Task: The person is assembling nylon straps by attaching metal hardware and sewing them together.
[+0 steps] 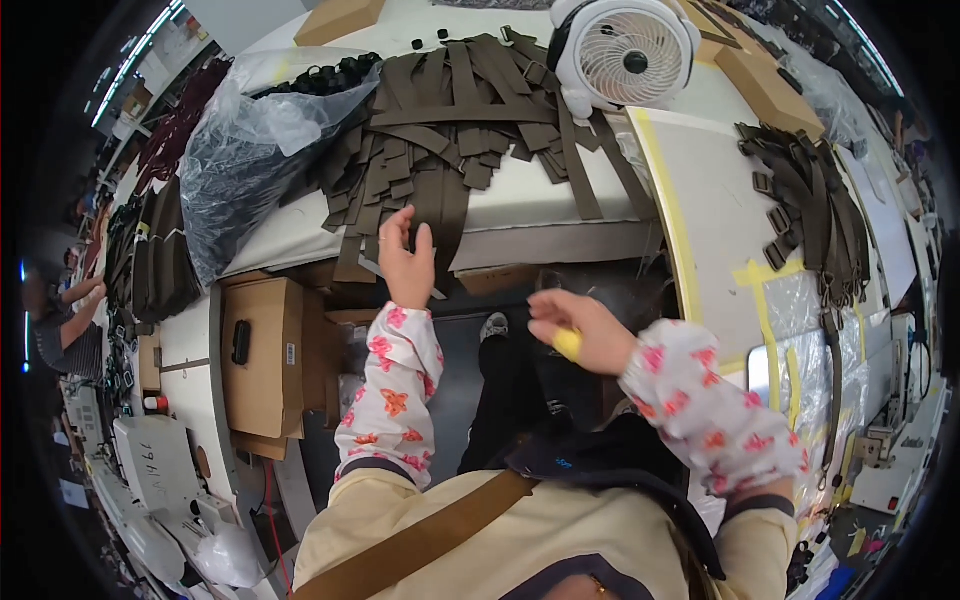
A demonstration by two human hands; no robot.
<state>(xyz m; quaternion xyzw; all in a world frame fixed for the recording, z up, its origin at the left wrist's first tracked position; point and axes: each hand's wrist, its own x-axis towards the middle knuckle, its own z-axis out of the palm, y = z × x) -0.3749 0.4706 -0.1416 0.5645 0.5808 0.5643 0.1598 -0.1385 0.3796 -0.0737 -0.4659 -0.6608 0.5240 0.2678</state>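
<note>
My left hand [407, 262] is raised at the front edge of the table, its fingers apart and nothing in them. Just beyond it lies a broad pile of dark olive webbing straps [430, 165], some hanging over the edge. My right hand [590, 332] is lower and to the right, in the air over the gap before the table, slightly blurred, with its fingers pointing left. A small yellow thing [567, 345] shows at its thumb side; whether it is held or worn I cannot make out.
A white fan [628, 55] stands behind the straps. Left of them is a clear plastic bag [262, 150] of black parts. More buckled straps [815, 205] drape over the right-hand table. A cardboard box [262, 350] is beneath at left. Another person [70, 320] is at far left.
</note>
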